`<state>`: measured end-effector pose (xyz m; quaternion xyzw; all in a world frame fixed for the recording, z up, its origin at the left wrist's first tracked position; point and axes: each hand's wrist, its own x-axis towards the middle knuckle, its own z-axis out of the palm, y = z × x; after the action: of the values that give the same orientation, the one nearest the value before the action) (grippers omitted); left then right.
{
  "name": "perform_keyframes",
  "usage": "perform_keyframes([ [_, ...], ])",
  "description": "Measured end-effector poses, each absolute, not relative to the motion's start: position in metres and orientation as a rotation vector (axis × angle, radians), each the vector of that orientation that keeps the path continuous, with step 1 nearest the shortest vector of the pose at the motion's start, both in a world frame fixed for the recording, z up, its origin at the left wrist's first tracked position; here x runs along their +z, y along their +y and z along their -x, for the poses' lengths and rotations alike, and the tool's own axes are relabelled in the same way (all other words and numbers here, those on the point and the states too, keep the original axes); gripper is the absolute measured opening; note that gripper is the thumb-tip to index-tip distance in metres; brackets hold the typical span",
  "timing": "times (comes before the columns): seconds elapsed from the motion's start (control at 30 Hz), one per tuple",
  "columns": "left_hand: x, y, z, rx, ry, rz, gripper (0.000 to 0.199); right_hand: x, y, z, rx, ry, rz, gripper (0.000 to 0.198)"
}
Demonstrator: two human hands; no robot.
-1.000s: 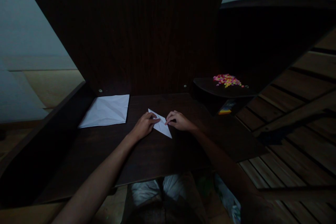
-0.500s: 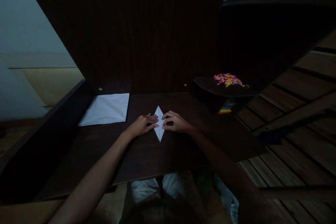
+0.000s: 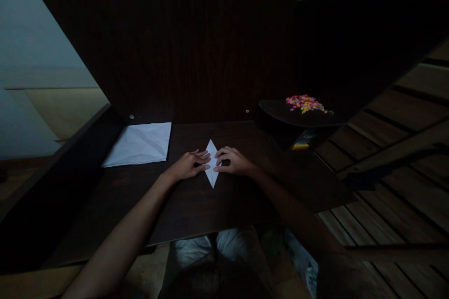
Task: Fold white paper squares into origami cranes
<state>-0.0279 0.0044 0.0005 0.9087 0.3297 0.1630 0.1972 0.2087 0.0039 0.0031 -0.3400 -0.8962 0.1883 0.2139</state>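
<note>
A white paper diamond [image 3: 212, 178] is lying between the back and front edges of the desk [image 3: 189, 208]. Your left hand [image 3: 190, 165] is staying half-open, fingertips touching its left side; your right hand [image 3: 236, 161] is curving loosely, thumb and fingers apart, touching its right side. Neither is visibly gripping it. The outline and 1 centre line are already showing; whether folds are remaining, I cannot tell. Larger creased paper [image 3: 142, 144] is occupying the desk's far left corner.
</note>
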Motion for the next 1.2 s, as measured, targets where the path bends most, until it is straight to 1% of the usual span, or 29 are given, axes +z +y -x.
perform_keyframes([
  [0.23,-0.0003,0.0040,0.0273,0.441,0.933,-2.520,0.042,0.0012,0.0029,-0.2070,0.479,-2.492,0.956,0.018],
  [0.6,-0.0011,0.0056,0.0276,0.436,0.944,-2.509,0.046,0.0058,0.0031,-0.2087,0.525,-2.510,0.964,0.018],
  [0.97,-0.0013,0.0054,0.0303,0.413,0.923,-2.512,0.040,0.0052,0.0019,-0.2095,0.518,-2.525,0.983,0.015],
  [1.2,0.0018,0.0037,0.0281,0.391,0.950,-2.530,0.041,0.0064,0.0025,-0.2111,0.542,-2.542,0.971,0.016],
])
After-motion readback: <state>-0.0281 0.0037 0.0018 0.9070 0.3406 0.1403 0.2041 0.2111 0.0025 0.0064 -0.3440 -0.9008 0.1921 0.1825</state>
